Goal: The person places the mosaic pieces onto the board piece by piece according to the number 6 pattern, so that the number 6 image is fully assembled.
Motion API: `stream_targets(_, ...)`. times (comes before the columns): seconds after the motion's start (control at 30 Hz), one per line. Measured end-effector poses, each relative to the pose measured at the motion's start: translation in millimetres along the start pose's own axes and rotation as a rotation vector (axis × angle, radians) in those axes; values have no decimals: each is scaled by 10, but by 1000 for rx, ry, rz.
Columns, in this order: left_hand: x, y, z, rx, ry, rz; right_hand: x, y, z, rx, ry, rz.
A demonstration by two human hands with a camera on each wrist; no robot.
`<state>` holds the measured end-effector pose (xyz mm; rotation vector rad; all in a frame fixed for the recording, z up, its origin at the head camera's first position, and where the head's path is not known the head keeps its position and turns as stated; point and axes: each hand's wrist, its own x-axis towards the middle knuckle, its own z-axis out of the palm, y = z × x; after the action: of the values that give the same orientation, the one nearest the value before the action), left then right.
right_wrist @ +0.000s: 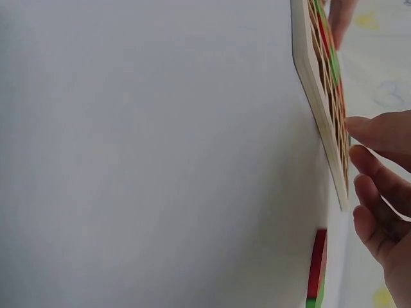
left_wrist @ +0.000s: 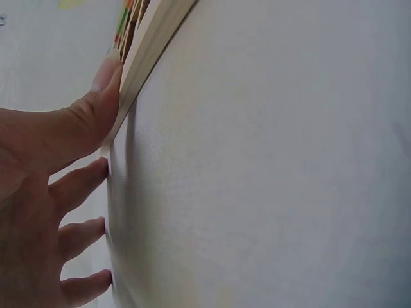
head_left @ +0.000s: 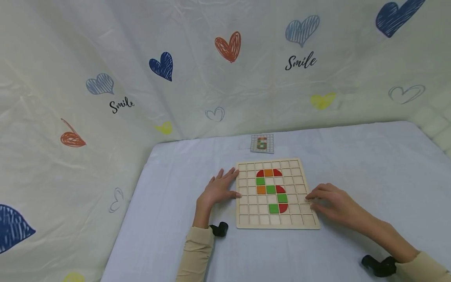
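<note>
A pale wooden grid board [head_left: 246, 221] lies flat on the table, with several green, orange and red tiles set in its middle cells. Some red tiles [head_left: 283, 208] have one rounded corner; the green tile [head_left: 273, 208] in the lower row is square. Along the board's left edge, my left hand [head_left: 219, 188] rests with spread fingers, its thumb [left_wrist: 103, 96] against the rim in the left wrist view. My right hand [head_left: 329, 199] is at the right edge, fingers loosely bent and fingertips right at the rim. Nothing shows between its thumb [right_wrist: 379, 130] and fingers in the right wrist view.
Behind the board lies a small card [head_left: 262, 143] printted with a coloured grid pattern. Low in the right wrist view, a red and green block-like thing [right_wrist: 316, 263] shows near the board. A white cloth covers the table [head_left: 169, 219], and a heart-printed curtain [head_left: 197, 78] hangs behind.
</note>
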<state>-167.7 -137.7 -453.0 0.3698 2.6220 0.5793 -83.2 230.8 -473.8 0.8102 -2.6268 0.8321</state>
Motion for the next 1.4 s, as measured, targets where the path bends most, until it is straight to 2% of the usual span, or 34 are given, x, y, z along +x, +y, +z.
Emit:
stream_targets(0.13, -2, 2, 1, -4, 0, -4, -88, 96, -67, -8, 25, 9)
stream_targets(0.4, -31, 14, -33, -16, -3, -1, -232, 250, -189, -128, 28, 56)
stream_targets(0.7, -8, -30, -12, -5, -1, 6, -364, 395, -320, -171, 10, 94)
stream_targets(1.03, -1, -25, -2, 5, -3, 3, -434, 531, -360, -150, 48, 43)
stream_targets(1.4, 0, 19, -3, -6, -7, 6, -428, 515, -306, -163, 13, 51)
